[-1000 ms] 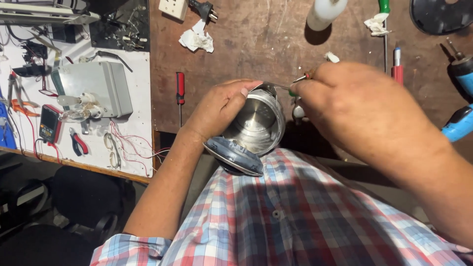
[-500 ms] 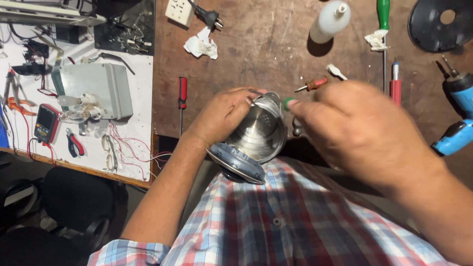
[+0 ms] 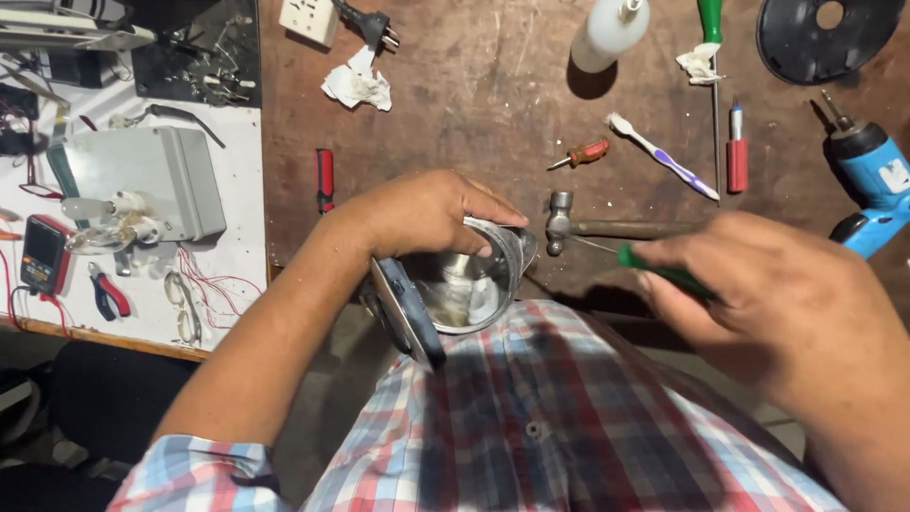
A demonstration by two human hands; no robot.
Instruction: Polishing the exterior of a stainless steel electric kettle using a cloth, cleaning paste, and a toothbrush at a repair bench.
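Wooden workbench [image 3: 455, 104], seen from above: left hand [image 3: 427, 213] grips the rim of a tilted steel kettle [image 3: 464, 280], interior apparently empty; right hand [image 3: 768, 284] clasps a green-handled screwdriver [image 3: 664, 270] beside a hammer [image 3: 607, 228].

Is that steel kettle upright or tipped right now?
Tipped: the steel kettle lies sideways in the left hand, its open mouth facing the camera.

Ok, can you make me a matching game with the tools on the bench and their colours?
Things:
1. toothbrush
2. drill
3. small screwdriver
4. squeeze bottle

Colours:
A. blue
B. white bottle
C. white and purple
D. orange-red handle

Pairs: 1-C, 2-A, 3-D, 4-B
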